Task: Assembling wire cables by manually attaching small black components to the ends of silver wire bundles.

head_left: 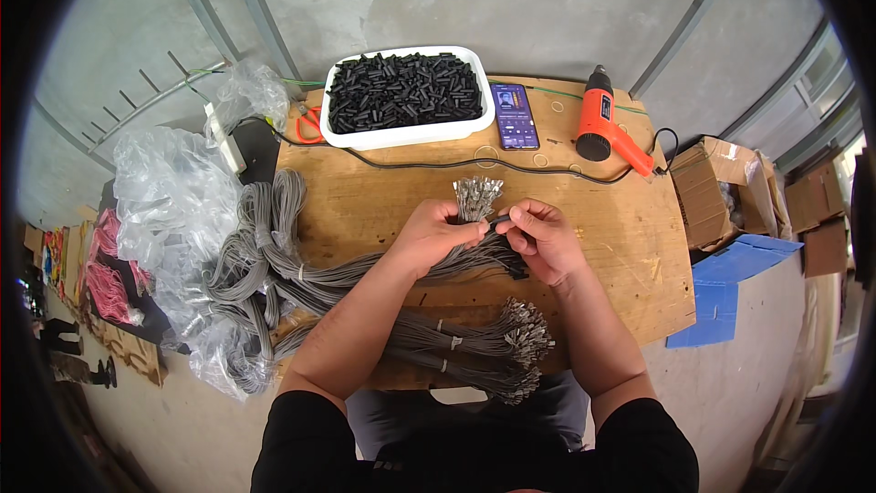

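At the middle of the table my left hand (432,236) is closed around grey wires, its thumb and forefinger pinched together. A fan of silvery metal terminals (477,194) sticks up just beyond its fingers. Close beside it, my right hand (546,236) pinches a short black sleeve (499,220) between thumb and forefinger, nearly touching the left fingertips. Below both hands runs a bundle of grey wires (456,261) with dark ends at the right. Nearer me lie tied wire bundles (429,336) with metal terminals (527,333) at their right ends.
A white tub (401,139) full of black sleeves stands at the back, a phone (516,119) and an orange heat gun (598,119) to its right. A black cord (411,164) crosses the table. Coiled grey wires (265,237) and clear plastic bags (173,201) lie left; cardboard boxes (721,183) stand right.
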A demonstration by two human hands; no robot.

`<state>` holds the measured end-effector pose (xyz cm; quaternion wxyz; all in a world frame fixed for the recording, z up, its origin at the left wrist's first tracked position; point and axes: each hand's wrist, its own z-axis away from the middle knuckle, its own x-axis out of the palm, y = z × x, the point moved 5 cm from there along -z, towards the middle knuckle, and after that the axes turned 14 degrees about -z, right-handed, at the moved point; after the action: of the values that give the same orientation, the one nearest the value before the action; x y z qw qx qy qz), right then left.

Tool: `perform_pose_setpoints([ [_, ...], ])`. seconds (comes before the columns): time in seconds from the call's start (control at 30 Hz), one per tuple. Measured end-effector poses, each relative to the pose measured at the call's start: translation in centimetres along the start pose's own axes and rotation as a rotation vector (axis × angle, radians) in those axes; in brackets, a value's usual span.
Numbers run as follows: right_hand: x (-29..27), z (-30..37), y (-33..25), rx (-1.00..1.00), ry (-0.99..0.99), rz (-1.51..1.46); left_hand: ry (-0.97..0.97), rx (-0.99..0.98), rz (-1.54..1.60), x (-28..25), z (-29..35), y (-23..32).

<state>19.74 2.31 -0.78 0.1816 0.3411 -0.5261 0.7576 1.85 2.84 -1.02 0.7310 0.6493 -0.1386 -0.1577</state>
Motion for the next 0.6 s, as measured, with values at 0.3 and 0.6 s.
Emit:
perform_pose_setpoints([
  [0.3, -0.08, 0.03, -0.03, 0.0, -0.013, -0.027, 0.0, 0.012, -0.014, -0.03, -0.11, -0.22],
  [0.6, -0.31, -0.05, -0.16, 0.011, -0.027, -0.024, -0.012, 0.008, -0.003, 0.03, -0.17, -0.3],
])
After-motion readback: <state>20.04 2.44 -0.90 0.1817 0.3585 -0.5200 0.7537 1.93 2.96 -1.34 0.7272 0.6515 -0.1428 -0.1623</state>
